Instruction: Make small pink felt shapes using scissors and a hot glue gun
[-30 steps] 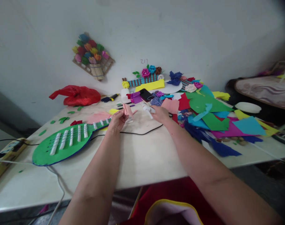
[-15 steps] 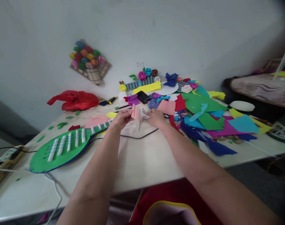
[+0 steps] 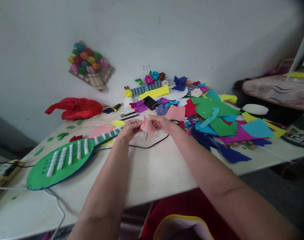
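Observation:
A small piece of pink crepe paper (image 3: 149,127) is stretched between my two hands above the middle of the table. My left hand (image 3: 132,129) pinches its left edge, where the paper looks rolled or folded. At its other side, my right hand (image 3: 161,123) grips the paper between thumb and fingers. Below the paper, a white object (image 3: 145,136) shows only in part. A larger pink sheet (image 3: 176,113) lies just behind my right hand, beside a black scissor handle (image 3: 175,122).
A green guitar-shaped craft (image 3: 64,158) lies at the left, with a red plastic bag (image 3: 79,108) behind it. Coloured paper sheets (image 3: 216,110) cover the right side. A black cable (image 3: 148,147) crosses in front of my hands. A black phone (image 3: 150,102) lies farther back.
My right hand has come up from the table to the pink crepe paper and now grips it. My left hand keeps its pinch. The view has shifted slightly to the right.

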`<action>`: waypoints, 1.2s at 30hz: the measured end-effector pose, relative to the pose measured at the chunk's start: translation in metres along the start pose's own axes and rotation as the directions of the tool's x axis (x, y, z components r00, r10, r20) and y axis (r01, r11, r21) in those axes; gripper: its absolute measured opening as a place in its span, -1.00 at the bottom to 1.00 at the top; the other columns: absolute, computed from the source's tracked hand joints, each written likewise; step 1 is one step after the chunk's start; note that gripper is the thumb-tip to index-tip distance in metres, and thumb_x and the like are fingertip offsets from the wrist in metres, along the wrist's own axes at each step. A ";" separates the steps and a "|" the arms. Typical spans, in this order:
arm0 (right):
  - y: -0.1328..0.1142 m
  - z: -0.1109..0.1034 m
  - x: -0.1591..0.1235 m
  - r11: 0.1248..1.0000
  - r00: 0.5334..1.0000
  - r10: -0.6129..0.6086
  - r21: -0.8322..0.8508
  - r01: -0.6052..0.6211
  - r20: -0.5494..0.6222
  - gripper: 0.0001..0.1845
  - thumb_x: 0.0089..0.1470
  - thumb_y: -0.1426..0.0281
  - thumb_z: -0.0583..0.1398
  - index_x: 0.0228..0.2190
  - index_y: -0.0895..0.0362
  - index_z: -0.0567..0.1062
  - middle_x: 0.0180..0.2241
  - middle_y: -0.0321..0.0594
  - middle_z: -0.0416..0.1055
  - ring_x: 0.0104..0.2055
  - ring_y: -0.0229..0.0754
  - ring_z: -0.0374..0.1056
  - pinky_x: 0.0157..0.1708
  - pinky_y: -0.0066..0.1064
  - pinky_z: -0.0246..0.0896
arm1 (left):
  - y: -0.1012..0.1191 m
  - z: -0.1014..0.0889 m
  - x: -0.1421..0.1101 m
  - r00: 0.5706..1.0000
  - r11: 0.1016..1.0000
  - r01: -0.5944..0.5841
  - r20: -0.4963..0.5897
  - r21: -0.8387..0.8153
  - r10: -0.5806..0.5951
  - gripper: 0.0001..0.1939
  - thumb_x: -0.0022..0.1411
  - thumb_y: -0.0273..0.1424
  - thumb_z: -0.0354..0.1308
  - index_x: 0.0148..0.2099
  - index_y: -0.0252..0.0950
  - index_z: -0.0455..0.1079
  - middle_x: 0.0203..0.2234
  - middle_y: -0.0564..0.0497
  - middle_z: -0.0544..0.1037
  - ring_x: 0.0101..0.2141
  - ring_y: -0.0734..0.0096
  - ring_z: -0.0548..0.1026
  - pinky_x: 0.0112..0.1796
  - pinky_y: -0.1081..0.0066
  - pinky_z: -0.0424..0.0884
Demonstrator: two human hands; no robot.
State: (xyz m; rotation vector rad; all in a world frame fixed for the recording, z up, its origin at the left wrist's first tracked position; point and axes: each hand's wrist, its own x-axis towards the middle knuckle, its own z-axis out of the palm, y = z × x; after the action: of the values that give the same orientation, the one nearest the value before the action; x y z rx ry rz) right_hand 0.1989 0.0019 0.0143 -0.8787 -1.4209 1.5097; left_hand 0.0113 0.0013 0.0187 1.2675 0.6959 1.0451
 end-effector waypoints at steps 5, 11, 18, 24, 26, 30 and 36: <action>0.003 0.001 -0.001 0.995 0.991 -0.072 -0.064 0.080 0.113 -0.62 -0.19 0.12 0.27 -0.60 0.20 0.40 -0.65 -0.34 0.24 -0.59 -0.34 0.12 -0.57 -0.44 -0.06 | 0.001 0.000 -0.002 1.000 0.999 0.012 -0.003 0.037 -0.012 -0.77 -0.21 -0.35 0.36 -0.54 -0.38 0.40 -0.68 0.08 0.39 -0.63 0.61 0.34 -0.54 0.57 0.32; 0.003 0.004 -0.002 0.995 0.993 -0.093 -0.035 0.096 0.079 -0.64 -0.24 0.13 0.30 -0.59 0.20 0.42 -0.60 -0.31 0.30 -0.51 -0.31 0.17 -0.50 -0.45 -0.02 | 0.002 0.001 -0.003 1.000 0.997 0.012 -0.011 0.071 -0.012 -0.77 -0.21 -0.35 0.36 -0.53 -0.37 0.41 -0.66 0.08 0.40 -0.61 0.61 0.35 -0.52 0.57 0.32; 0.001 0.006 -0.003 0.996 0.990 -0.085 -0.030 0.089 0.117 -0.69 -0.26 0.21 0.31 -0.57 0.21 0.46 -0.59 -0.33 0.29 -0.52 -0.34 0.14 -0.48 -0.46 -0.04 | 0.003 0.001 -0.003 1.000 0.993 0.018 0.002 0.119 -0.019 -0.77 -0.20 -0.34 0.35 -0.50 -0.38 0.41 -0.64 0.07 0.42 -0.59 0.59 0.37 -0.49 0.54 0.33; 0.003 0.004 -0.003 0.990 0.988 -0.115 -0.076 0.123 0.099 -0.72 -0.23 0.23 0.29 -0.59 0.20 0.42 -0.61 -0.36 0.24 -0.55 -0.36 0.11 -0.49 -0.47 -0.04 | 0.007 0.003 -0.003 1.000 0.972 0.025 0.013 0.234 -0.028 -0.77 -0.17 -0.32 0.33 -0.51 -0.38 0.42 -0.63 0.04 0.44 -0.58 0.56 0.37 -0.50 0.52 0.30; 0.002 0.004 -0.004 0.990 0.990 -0.101 -0.089 0.110 0.096 -0.71 -0.24 0.22 0.29 -0.58 0.20 0.42 -0.61 -0.36 0.24 -0.56 -0.36 0.11 -0.51 -0.47 -0.04 | 0.009 0.004 -0.003 1.000 0.961 0.020 0.010 0.276 -0.023 -0.78 -0.16 -0.33 0.32 -0.52 -0.39 0.42 -0.64 0.04 0.43 -0.59 0.56 0.36 -0.49 0.50 0.30; 0.001 0.005 -0.006 0.994 0.991 -0.079 -0.061 0.086 0.112 -0.69 -0.29 0.21 0.31 -0.60 0.19 0.39 -0.61 -0.37 0.24 -0.56 -0.35 0.11 -0.53 -0.48 -0.05 | 0.013 0.007 -0.003 1.000 0.943 0.012 -0.011 0.334 -0.008 -0.78 -0.18 -0.33 0.32 -0.52 -0.39 0.42 -0.65 0.03 0.44 -0.59 0.53 0.37 -0.48 0.46 0.31; 0.005 0.003 -0.004 0.996 0.984 -0.080 -0.023 0.085 0.159 -0.70 -0.28 0.23 0.32 -0.62 0.18 0.38 -0.60 -0.35 0.28 -0.53 -0.32 0.18 -0.48 -0.47 0.02 | 0.018 0.013 -0.005 0.999 0.911 0.010 -0.037 0.413 0.006 -0.75 -0.22 -0.31 0.34 -0.52 -0.41 0.45 -0.65 0.01 0.44 -0.59 0.51 0.37 -0.47 0.43 0.32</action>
State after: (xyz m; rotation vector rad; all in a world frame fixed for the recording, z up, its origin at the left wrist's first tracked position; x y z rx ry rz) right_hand 0.1970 -0.0028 0.0098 -0.7216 -1.5782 1.5257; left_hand 0.0168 -0.0095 0.0384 1.6126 0.9839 0.9489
